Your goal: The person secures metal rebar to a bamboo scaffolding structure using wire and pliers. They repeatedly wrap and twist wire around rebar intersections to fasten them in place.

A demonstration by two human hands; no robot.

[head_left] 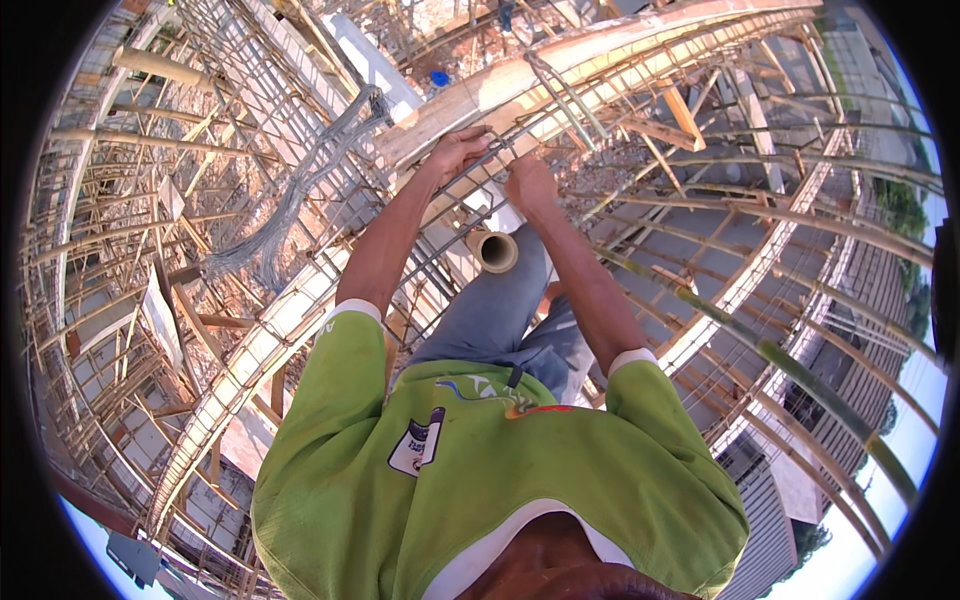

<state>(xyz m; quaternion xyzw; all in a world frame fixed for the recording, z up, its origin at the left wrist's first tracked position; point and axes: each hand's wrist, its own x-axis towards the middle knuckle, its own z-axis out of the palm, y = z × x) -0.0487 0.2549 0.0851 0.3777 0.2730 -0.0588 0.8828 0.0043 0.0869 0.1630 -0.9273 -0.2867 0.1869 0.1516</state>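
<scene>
A cage of thin steel reinforcing bars point(447, 187) runs diagonally in front of me. My left hand point(460, 153) is closed with its fingertips on a reinforcing bar at the cage's upper edge. Just right of it, my right hand point(532, 185) is closed in a fist against the same cage; what lies in its fingers is too small or hidden to name. A bundle of grey tie wire point(318, 180) hangs over the bars left of my left forearm. Below my hands, the round hollow end of a bamboo pole point(495, 251) points up at me, by my leg.
A long wooden board point(590, 62) lies along the cage beyond my hands. Bamboo poles point(770, 352) cross at the right, above a lower grey surface. More rebar cages and wooden formwork point(245, 365) stretch leftward, with open gaps down to rubble. A blue object point(439, 78) lies far below.
</scene>
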